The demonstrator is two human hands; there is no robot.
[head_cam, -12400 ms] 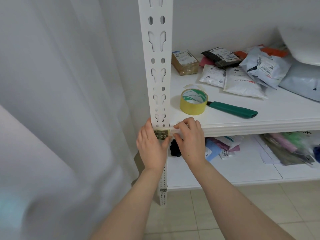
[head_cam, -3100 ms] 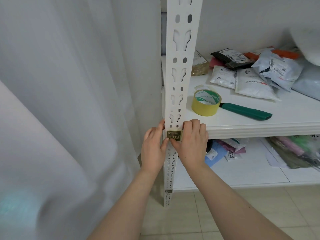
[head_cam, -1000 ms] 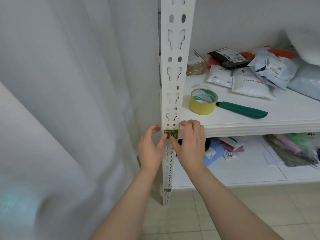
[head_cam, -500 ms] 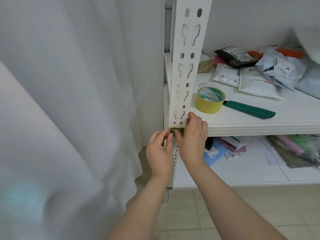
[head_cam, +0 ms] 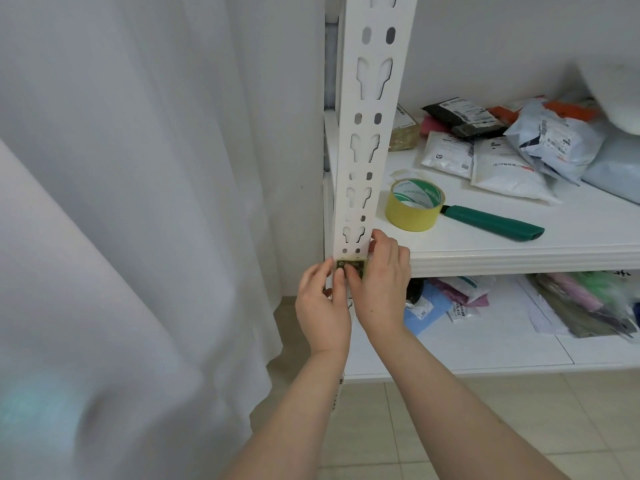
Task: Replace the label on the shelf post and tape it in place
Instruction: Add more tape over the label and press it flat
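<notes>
A white slotted shelf post point(head_cam: 370, 116) stands upright at the shelf's left front corner. A small dark label point(head_cam: 352, 264) under yellowish tape sits on the post's front at shelf-board height. My left hand point(head_cam: 322, 306) grips the post from the left, its thumb pressing the label's left part. My right hand point(head_cam: 382, 282) wraps the post's right edge, and its thumb presses the label's middle. Both thumbs hide most of the label's print.
A yellow tape roll point(head_cam: 414, 204) and a green-handled knife point(head_cam: 495, 223) lie on the white shelf board point(head_cam: 519, 258) just right of the post. Mail parcels point(head_cam: 502, 154) are piled at the back. More bags point(head_cam: 588, 306) lie on the lower shelf. A white curtain point(head_cam: 138, 202) hangs at left.
Both hands have stayed on the post at the label. My thumbs have slid together over the label's face, covering more of it. The camera has shifted slightly.
</notes>
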